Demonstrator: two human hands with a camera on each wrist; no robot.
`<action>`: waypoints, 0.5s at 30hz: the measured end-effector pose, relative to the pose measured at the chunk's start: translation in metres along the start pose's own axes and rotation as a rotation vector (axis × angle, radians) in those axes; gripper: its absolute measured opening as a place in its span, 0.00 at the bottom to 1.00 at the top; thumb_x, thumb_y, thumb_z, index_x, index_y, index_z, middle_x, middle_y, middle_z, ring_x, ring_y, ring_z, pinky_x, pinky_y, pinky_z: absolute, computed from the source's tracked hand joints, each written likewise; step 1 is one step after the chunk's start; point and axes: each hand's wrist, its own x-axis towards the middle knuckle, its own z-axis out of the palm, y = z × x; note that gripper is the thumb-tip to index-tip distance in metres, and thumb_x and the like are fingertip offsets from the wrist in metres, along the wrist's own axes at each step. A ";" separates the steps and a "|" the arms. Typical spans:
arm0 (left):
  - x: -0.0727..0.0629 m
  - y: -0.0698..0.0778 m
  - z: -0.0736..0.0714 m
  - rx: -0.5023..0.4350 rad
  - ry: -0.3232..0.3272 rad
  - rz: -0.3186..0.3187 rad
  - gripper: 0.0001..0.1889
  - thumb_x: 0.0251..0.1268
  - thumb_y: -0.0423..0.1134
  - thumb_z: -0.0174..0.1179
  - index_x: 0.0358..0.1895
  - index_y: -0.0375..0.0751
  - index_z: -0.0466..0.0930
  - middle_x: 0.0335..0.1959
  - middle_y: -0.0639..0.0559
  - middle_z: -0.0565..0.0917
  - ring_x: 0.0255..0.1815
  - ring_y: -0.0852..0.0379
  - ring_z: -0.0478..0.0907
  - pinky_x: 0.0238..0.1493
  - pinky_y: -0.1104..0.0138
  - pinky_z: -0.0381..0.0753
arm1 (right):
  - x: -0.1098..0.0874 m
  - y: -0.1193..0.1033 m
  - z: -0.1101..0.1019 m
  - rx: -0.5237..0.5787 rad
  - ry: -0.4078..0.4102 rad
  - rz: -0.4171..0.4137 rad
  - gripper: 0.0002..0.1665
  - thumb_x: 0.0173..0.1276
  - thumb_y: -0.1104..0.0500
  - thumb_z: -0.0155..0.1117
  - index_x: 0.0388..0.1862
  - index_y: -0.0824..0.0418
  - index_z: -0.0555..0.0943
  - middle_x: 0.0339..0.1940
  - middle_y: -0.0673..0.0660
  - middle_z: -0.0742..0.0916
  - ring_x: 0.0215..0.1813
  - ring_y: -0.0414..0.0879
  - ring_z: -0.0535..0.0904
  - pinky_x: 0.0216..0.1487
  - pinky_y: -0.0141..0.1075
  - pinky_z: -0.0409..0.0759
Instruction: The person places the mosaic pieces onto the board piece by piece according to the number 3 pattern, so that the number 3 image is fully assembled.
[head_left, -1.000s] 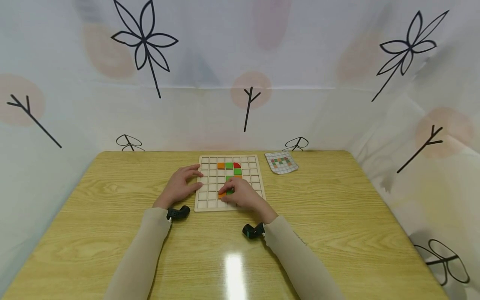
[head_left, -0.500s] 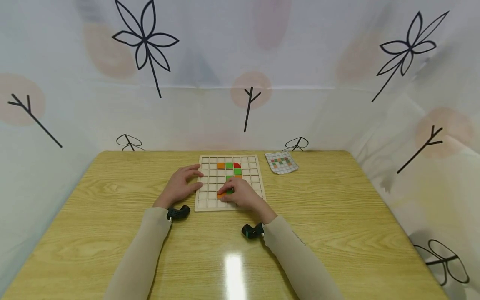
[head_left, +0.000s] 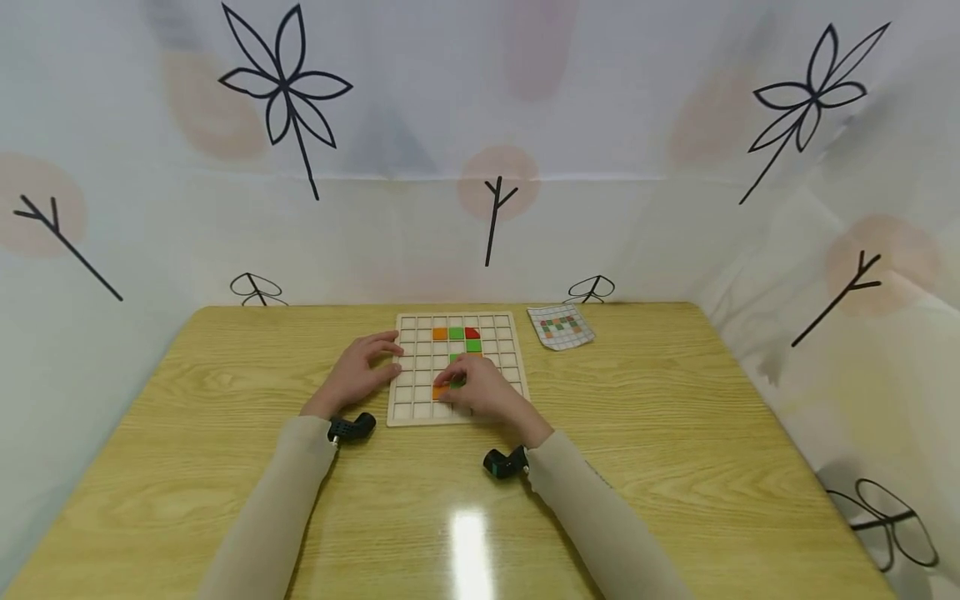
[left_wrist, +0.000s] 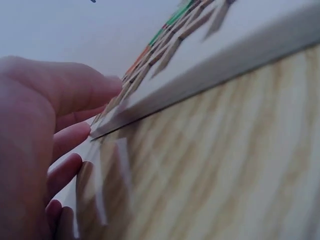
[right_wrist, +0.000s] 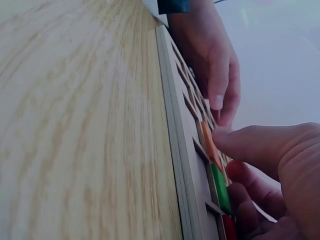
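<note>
A square wooden grid board [head_left: 403, 412] lies on the table. My right hand [head_left: 487, 388] is over its lower middle, thumb and fingertips pinching an orange square tile [right_wrist: 209, 142] that sits slightly tilted at its cell. Beside that tile are a green tile [right_wrist: 221, 187] and a red one [right_wrist: 229, 227], partly behind my fingers. In the head view, an orange tile [head_left: 439, 334], a green tile [head_left: 457, 333] and a red round-cornered tile [head_left: 472, 333] form an upper row. Below the red one is another green tile [head_left: 473, 345]. My left hand [head_left: 354, 372] touches the board's left edge with relaxed fingers.
A paper pattern card [head_left: 562, 336] with a printed coloured grid lies right of the board, near the table's back edge. The wooden table [head_left: 225, 467] meets a patterned cloth [head_left: 420, 233] at the back and sides. Each wrist wears a black camera [head_left: 352, 427].
The head view has shifted slightly. My right fingertips and the orange tile move a little to the left. My left hand stays at the board's edge.
</note>
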 end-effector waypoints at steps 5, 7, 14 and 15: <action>0.002 0.003 -0.003 -0.086 -0.018 -0.052 0.15 0.71 0.41 0.61 0.55 0.40 0.82 0.73 0.45 0.68 0.75 0.41 0.58 0.73 0.45 0.54 | -0.001 -0.001 -0.001 0.011 0.020 -0.003 0.10 0.66 0.60 0.71 0.46 0.54 0.88 0.43 0.47 0.83 0.43 0.42 0.77 0.45 0.37 0.78; 0.002 0.003 -0.004 -0.104 -0.022 -0.066 0.14 0.72 0.40 0.60 0.56 0.39 0.82 0.73 0.45 0.68 0.76 0.41 0.57 0.74 0.44 0.54 | -0.003 -0.001 -0.002 0.032 0.030 -0.011 0.10 0.67 0.61 0.70 0.46 0.56 0.88 0.44 0.48 0.83 0.43 0.42 0.78 0.45 0.37 0.79; 0.002 0.007 -0.006 -0.130 -0.021 -0.086 0.15 0.74 0.39 0.58 0.58 0.39 0.81 0.73 0.45 0.68 0.76 0.41 0.58 0.74 0.44 0.54 | -0.007 0.003 -0.005 0.097 0.067 -0.036 0.09 0.70 0.61 0.67 0.47 0.58 0.87 0.45 0.48 0.84 0.43 0.43 0.78 0.45 0.37 0.80; 0.002 0.008 -0.007 -0.135 -0.020 -0.088 0.15 0.74 0.39 0.58 0.58 0.39 0.81 0.73 0.45 0.68 0.75 0.41 0.58 0.74 0.44 0.54 | -0.007 0.003 -0.005 0.106 0.072 -0.043 0.09 0.70 0.62 0.67 0.48 0.59 0.87 0.45 0.49 0.84 0.43 0.43 0.79 0.45 0.38 0.80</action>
